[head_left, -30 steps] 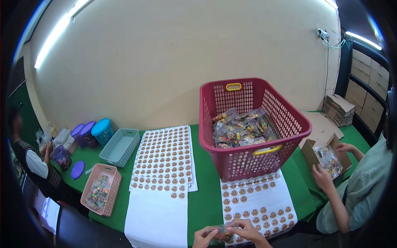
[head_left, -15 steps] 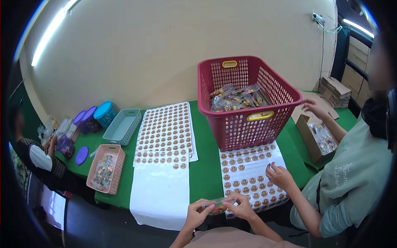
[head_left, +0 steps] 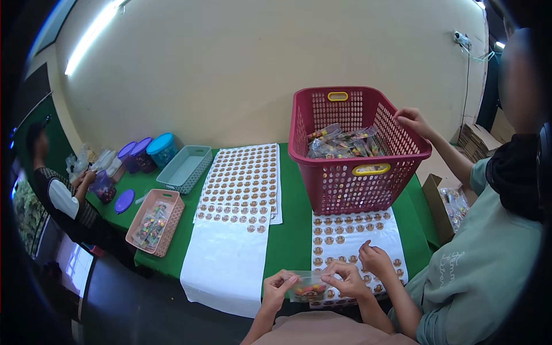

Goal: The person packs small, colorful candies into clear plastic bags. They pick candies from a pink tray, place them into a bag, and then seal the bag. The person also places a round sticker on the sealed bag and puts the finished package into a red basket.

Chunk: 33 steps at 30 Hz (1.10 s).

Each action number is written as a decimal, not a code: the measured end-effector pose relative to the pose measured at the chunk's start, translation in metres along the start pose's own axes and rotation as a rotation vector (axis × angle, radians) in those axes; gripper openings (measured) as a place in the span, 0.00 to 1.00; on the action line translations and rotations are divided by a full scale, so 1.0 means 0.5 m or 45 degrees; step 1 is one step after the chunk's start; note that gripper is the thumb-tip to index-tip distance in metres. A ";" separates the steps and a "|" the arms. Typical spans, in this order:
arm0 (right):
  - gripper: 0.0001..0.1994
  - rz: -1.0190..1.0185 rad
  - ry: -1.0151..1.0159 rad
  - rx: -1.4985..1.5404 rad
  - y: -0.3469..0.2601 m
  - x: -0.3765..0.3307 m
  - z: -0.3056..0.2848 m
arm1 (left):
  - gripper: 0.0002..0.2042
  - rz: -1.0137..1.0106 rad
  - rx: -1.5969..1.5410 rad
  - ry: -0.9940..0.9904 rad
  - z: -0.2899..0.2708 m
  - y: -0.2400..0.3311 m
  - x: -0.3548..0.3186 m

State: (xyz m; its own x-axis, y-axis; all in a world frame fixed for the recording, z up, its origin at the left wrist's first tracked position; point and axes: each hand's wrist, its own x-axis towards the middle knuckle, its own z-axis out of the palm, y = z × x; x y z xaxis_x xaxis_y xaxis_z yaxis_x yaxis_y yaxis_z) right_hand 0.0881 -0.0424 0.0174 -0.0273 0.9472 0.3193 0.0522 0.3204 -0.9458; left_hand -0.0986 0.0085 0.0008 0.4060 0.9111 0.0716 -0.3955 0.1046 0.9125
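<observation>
Between my two hands is a small clear plastic pouch [head_left: 309, 292] of colourful sweets, with a round brown sticker on its front. My left hand [head_left: 277, 288] pinches its left upper corner, and my right hand [head_left: 348, 280] pinches the right upper corner. Beneath and beyond the pouch lies a white sheet of round brown stickers [head_left: 351, 236], with some rows partly used. A large maroon laundry basket [head_left: 368, 190] with yellow handles stands on that sheet's far end, holding many filled pouches [head_left: 342, 144]. Left of it is another sticker sheet [head_left: 238, 181] with a bare white backing part.
A pink basket [head_left: 163, 248] of pouches, an empty teal basket [head_left: 201, 165] and blue and purple tubs [head_left: 162, 150] stand along the green table [head_left: 287, 236]. At right, a co-worker [head_left: 483, 253] reaches to the basket, near a cardboard box [head_left: 435, 207]. Another person [head_left: 54, 190] stands far left.
The pouch has turned upright, its stickered front now showing between my hands. The co-worker's far hand has moved onto the maroon basket's rim. The view has shifted, so things sit further right.
</observation>
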 end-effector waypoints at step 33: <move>0.09 0.100 0.031 0.024 0.019 -0.010 0.052 | 0.05 0.174 0.561 -0.156 0.005 -0.007 -0.025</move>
State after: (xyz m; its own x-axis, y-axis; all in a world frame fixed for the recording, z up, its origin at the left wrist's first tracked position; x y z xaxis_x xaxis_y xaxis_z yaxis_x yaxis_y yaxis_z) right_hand 0.0627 -0.0444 0.0053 0.0007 0.9694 0.2456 0.0348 0.2454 -0.9688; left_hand -0.1001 -0.0043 -0.0025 0.4791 0.8482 0.2259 -0.0759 -0.2163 0.9734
